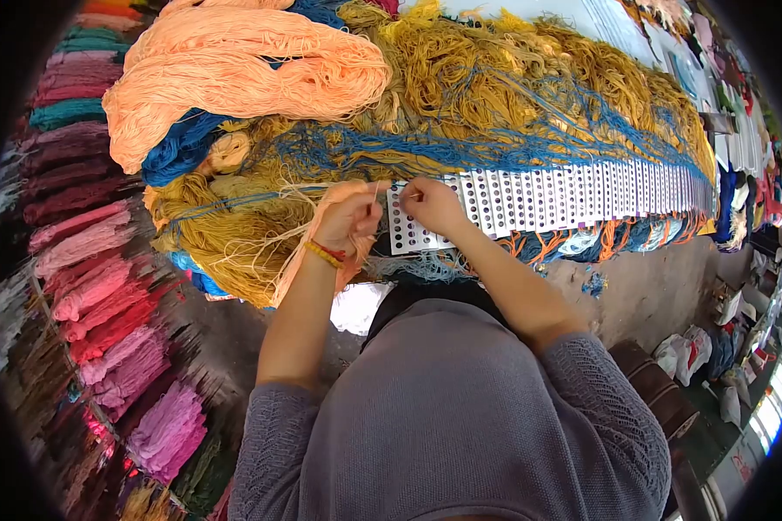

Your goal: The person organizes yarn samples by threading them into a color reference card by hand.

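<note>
My left hand (pixel 349 223), with a yellow and red band at its wrist, is closed with thumb and fingers together on peach yarn (pixel 297 267). Loose strands of that yarn run down past the wrist. My right hand (pixel 433 207) is closed, its curled fingertips at the upper left part of a white card punched with dark holes (pixel 401 234). What lies between those fingertips is too small to make out. From this card a long row of similar punched cards (pixel 573 193) stretches to the right. Blue threads (pixel 495 152) lie along their upper edge.
A big peach skein (pixel 243 69) rests on heaped mustard yarn (pixel 495 69) at the back. Pink and red skeins (pixel 104 304) hang at the left. Orange and dark yarn (pixel 599 239) shows below the cards. Bags (pixel 682 354) stand at the right.
</note>
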